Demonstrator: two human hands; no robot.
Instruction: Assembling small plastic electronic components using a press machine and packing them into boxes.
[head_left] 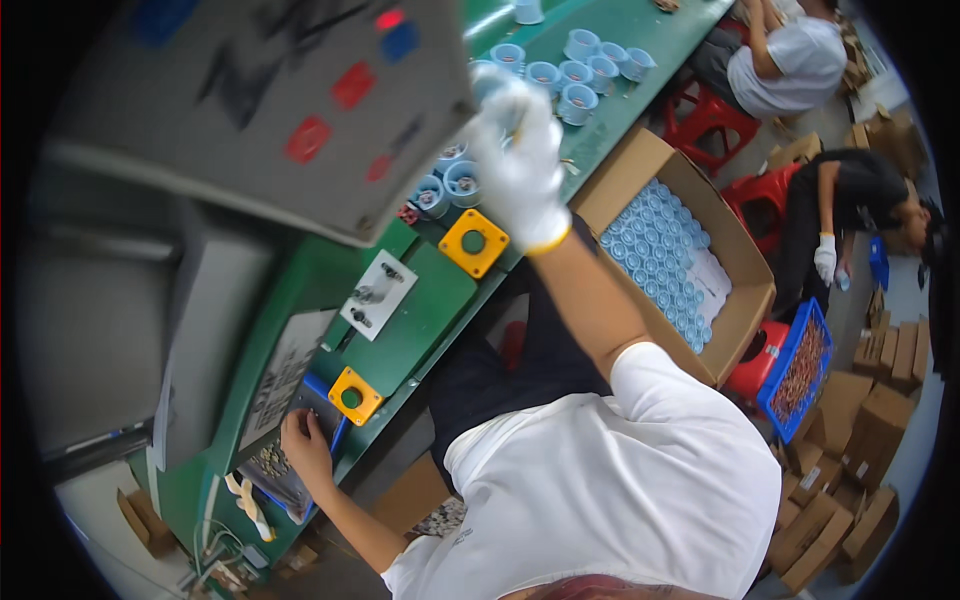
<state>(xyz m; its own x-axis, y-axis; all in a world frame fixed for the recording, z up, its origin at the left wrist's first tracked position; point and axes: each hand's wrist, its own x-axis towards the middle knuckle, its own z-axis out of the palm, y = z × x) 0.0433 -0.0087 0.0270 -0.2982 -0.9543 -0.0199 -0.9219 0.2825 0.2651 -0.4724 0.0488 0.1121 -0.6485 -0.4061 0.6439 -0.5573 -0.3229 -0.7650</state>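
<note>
Near the front edge of the green table, the bare left hand curls its fingers over a blue tray of small metal parts. Farther along, past the yellow button box, the white-gloved right hand reaches among pale blue round caps; its grip cannot be told through the blur.

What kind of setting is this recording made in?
Most likely a small factory assembly line. A green workbench carries yellow push-button boxes and rows of light blue caps, an open carton beside it is packed with more, and other seated workers handle parts nearby.
</note>
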